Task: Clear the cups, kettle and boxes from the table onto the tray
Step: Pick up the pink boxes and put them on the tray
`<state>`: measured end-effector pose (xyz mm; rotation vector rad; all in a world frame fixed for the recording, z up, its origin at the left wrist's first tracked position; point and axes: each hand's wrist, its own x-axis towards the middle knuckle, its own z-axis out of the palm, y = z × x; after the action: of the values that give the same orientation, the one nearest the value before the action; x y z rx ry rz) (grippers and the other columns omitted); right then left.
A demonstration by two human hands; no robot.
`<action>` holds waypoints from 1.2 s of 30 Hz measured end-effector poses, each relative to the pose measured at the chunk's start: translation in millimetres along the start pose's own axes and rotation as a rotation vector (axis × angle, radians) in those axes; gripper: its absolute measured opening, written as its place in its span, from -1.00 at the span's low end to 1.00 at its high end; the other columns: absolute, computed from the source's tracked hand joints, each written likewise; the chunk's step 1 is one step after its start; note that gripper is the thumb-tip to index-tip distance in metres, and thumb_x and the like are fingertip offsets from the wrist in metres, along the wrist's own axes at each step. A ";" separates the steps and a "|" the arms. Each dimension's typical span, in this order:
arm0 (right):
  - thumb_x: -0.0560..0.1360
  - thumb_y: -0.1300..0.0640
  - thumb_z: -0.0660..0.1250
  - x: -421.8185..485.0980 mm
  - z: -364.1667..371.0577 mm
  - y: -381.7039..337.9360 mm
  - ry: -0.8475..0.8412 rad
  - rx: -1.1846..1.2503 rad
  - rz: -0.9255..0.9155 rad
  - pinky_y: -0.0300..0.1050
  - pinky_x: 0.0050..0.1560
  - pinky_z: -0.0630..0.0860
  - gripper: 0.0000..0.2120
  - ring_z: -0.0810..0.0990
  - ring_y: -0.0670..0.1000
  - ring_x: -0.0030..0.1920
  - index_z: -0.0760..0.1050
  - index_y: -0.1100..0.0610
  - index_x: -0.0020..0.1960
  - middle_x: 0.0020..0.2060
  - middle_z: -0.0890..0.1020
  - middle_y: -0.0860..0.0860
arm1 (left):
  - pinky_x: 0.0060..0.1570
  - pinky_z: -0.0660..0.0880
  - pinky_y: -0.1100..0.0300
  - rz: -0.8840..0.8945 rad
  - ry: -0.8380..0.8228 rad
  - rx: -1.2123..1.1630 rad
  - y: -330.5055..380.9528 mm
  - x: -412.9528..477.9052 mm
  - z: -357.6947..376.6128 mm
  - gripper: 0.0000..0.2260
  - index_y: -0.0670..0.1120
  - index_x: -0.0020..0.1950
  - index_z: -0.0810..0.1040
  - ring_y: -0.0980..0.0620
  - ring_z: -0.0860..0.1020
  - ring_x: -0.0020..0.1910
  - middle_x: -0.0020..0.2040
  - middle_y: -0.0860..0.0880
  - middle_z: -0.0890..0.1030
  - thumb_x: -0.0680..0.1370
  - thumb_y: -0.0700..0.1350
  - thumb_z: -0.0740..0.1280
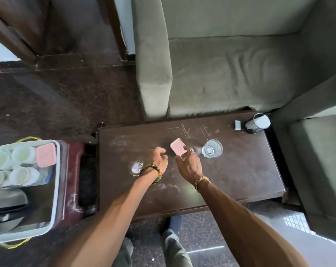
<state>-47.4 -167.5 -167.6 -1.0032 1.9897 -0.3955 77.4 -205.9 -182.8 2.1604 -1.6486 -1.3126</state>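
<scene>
Two bare forearms enter from the bottom of the frame and meet over the dark, scuffed table (230, 180) at centre. The right hand (188, 162), with a ring and a gold wristband, grips the near end of a pink box (177, 146): a small, flat rectangle with rounded corners and a small pale mark on its lid, tilted at mid-table. The left hand (157, 159), wearing a beaded bracelet, sits just beside the box with fingers loosely curled, grasping nothing. A clear glass (212, 151) stands upright just right of the box. At the table's upper-right corner stands a dark mesh holder (256, 123). At the left edge of the frame, a pale tray (56, 189) holds white cups (18, 155), a second pink box (45, 155) and a grey kettle (5, 205), partly cut off.
</scene>
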 end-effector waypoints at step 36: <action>0.54 0.23 0.27 103.3 40.9 65.3 -0.094 -0.039 -0.014 -0.07 -0.08 0.57 -0.78 0.65 0.15 -0.07 0.69 0.17 0.04 -0.10 0.71 0.14 | 0.08 0.58 0.00 -0.334 0.038 -0.527 -26.7 75.5 101.1 -0.70 -0.25 0.25 0.53 -0.11 0.60 0.10 0.16 -0.19 0.63 0.53 -0.35 0.25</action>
<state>-80.1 -202.7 -287.2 -1.0422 1.9137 -0.3123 29.4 -219.2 -301.7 2.1492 -0.8116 -1.5551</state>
